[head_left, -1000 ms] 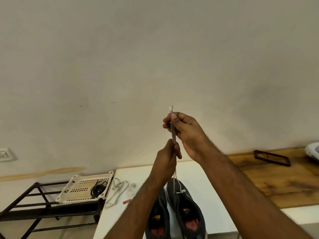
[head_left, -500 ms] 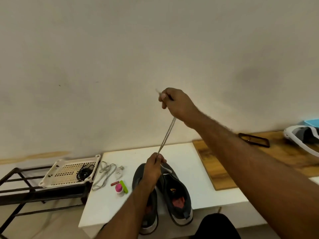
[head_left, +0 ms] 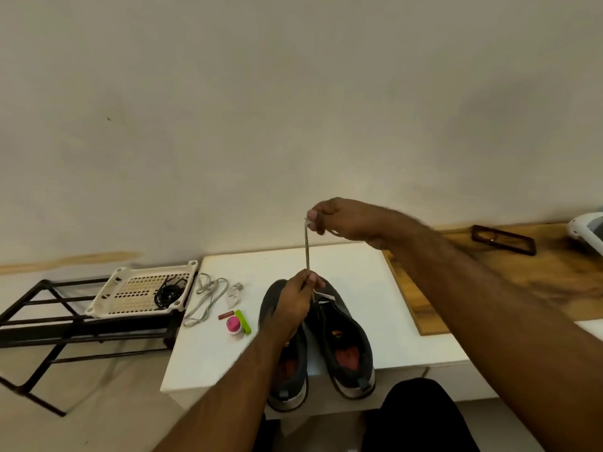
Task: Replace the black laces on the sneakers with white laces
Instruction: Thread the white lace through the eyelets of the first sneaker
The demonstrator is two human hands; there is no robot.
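Evidently the flat white lace (head_left: 306, 247) is being evened out above the dark grey mesh sneakers (head_left: 346, 340) on the white tabletop (head_left: 359, 282): the right hand (head_left: 342, 220) pinches its ends high, the left hand (head_left: 295, 300) pinches it just above the right-side sneaker. Best keep both strands taut and matched before threading onward.

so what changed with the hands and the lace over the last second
The right hand and left hand, close together a second ago, drew apart: the left slid down the white lace to just above the right sneaker, leaving the lace taut between them. Both hands still pinch it. The sneakers, the loose lace and the white tray stayed put.
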